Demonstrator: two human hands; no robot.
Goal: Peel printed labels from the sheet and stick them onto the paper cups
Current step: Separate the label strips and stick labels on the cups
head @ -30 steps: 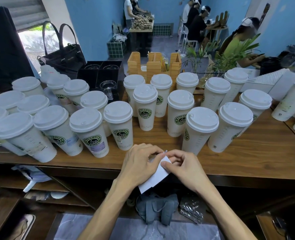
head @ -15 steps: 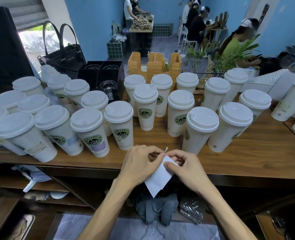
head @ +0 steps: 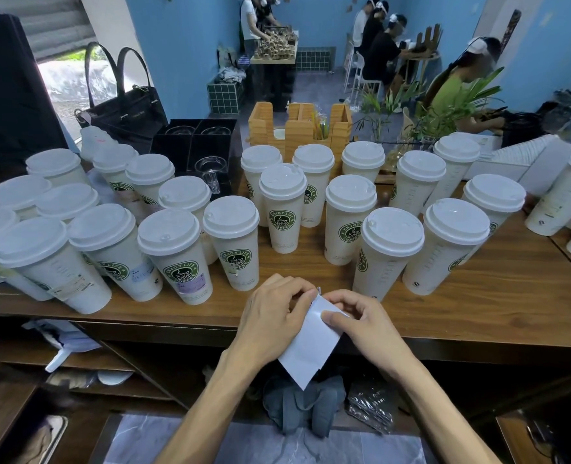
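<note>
A small white label sheet (head: pixel 309 346) hangs over the counter's near edge, held between both hands. My left hand (head: pixel 270 313) pinches its top left corner, fingers curled. My right hand (head: pixel 361 321) pinches the sheet's right side with the thumb on its face. Several white lidded paper cups with green logos stand on the wooden counter (head: pixel 478 306). The closest are one cup (head: pixel 235 249) just left of my hands and another cup (head: pixel 386 252) just right. Cups at the left, such as one (head: pixel 180 259), carry stuck labels.
A black handbag (head: pixel 123 108), a black box with glasses (head: pixel 197 145) and a wooden holder (head: pixel 301 125) stand behind the cups. Shelves with clutter lie under the counter. Several people work at tables in the blue room beyond.
The sheet has swung from lying tilted left to hanging lower and more upright between my hands. Both hands stay at the counter's edge, working its top corner.
</note>
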